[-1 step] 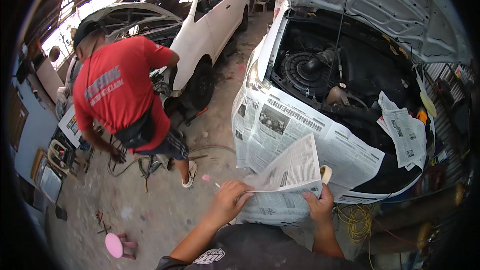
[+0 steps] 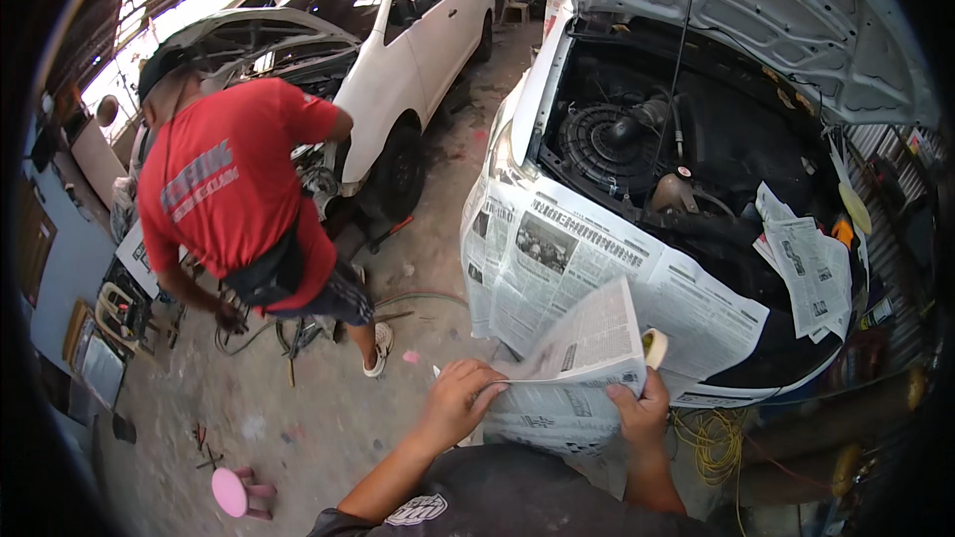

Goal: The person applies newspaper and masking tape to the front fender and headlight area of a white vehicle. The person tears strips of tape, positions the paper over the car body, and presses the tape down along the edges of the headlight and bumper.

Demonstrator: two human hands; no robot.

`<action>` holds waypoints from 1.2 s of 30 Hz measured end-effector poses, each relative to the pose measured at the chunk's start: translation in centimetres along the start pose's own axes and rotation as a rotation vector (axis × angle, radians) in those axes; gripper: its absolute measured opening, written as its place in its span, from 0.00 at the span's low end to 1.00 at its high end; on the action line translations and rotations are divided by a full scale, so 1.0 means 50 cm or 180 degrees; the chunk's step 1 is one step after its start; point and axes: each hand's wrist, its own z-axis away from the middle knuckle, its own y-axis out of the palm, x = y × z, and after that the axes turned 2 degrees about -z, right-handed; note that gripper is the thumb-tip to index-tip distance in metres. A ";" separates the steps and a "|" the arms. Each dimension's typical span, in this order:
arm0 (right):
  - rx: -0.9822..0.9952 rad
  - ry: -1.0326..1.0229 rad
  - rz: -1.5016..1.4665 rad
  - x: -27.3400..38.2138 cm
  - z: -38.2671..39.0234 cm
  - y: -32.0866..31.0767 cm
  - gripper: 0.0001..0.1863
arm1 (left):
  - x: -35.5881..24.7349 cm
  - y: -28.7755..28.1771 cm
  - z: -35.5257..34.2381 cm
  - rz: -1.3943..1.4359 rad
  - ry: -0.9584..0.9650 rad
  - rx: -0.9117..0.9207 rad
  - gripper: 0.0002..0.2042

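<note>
A folded newspaper sheet [image 2: 587,346] is held out in front of me, its upper leaf tilted up and its lower leaf hanging. The left edge is pinched by my left hand [image 2: 460,406], thumb on top; a small white tip pokes out beyond its fingers. My right hand [image 2: 642,410] grips the right edge, thumb on the near face. Just behind that hand shows a roll of masking tape [image 2: 653,348]; how it is held is hidden. Beyond them, other newspaper [image 2: 597,229] covers the front of a white car [image 2: 517,129].
The car's raised hood [image 2: 766,20] stands above the engine bay [image 2: 647,129], with loose newspapers [image 2: 804,268] at its right. A person in a red shirt [image 2: 234,179] works at another white car [image 2: 418,60]. A pink stool [image 2: 231,492], hoses and a yellow cord [image 2: 711,443] are on the floor.
The person in red has shifted slightly left. My hands keep hold of the newspaper, which has barely moved.
</note>
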 end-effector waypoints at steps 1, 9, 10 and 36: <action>0.0047 0.0071 0.0298 -0.001 -0.018 -0.012 0.22 | 0.018 0.004 -0.031 0.0093 0.0071 -0.0002 0.08; -0.0684 -0.1373 0.2197 0.062 -0.430 0.015 0.21 | 0.141 0.032 -0.397 0.0211 0.0227 -0.0224 0.05; -0.1017 -0.1387 0.2648 0.068 -0.488 0.050 0.22 | 0.166 0.046 -0.442 0.0052 0.0076 -0.0278 0.05; 0.2857 0.0275 0.3747 -0.203 -1.002 0.352 0.13 | 0.538 0.125 -0.717 0.1640 -0.1476 0.0697 0.08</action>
